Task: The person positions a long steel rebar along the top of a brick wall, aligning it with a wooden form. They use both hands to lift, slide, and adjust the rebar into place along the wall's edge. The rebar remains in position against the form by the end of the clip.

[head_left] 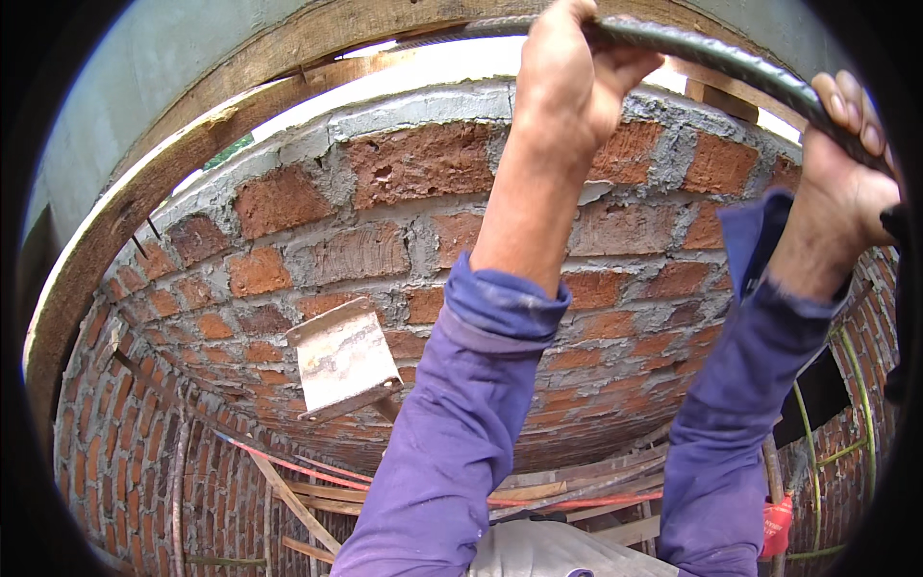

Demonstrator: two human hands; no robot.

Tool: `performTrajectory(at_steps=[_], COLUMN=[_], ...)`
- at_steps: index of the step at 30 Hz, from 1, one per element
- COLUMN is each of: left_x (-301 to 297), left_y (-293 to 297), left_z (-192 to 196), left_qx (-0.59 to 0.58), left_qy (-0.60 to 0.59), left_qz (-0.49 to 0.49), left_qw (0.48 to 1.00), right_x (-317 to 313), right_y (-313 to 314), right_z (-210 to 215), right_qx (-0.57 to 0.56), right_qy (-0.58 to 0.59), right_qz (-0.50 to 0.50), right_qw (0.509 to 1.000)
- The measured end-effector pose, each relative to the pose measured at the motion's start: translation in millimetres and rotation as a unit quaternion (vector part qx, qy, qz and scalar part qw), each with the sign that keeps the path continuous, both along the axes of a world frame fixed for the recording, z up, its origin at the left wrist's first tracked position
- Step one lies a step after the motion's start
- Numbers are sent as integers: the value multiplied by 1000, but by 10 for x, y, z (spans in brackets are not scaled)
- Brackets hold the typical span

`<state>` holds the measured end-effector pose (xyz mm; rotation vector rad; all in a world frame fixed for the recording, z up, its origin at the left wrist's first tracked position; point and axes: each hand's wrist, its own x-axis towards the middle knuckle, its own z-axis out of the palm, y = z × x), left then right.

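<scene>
A dark ribbed steel rebar runs across the top of the head view, over the upper edge of a brick wall. My left hand is raised and closed around the bar near its middle. Farther right, my right hand grips the same bar, its fingers wrapped over it. To the left, the bar's thinner-looking stretch lies close to a wooden board. Both forearms reach upward in rolled purple sleeves.
A long wooden plank with protruding nails curves along the left. A pale metal plate on a post stands before the wall. Below are wooden boards, a red-orange strip, bamboo poles and a red bag.
</scene>
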<state>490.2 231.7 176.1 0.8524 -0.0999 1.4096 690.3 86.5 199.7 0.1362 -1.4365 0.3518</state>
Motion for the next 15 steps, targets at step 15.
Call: performTrajectory(at_steps=[15], left_x=[-261], left_y=[84], left_z=[-960], left_qx=[586], left_qy=[345], left_qz=[587], left_qw=[440], right_x=[-924], right_y=[127], right_z=[-1972], right_qx=[-38], right_qy=[237], right_qz=[-22], right_qw=[970])
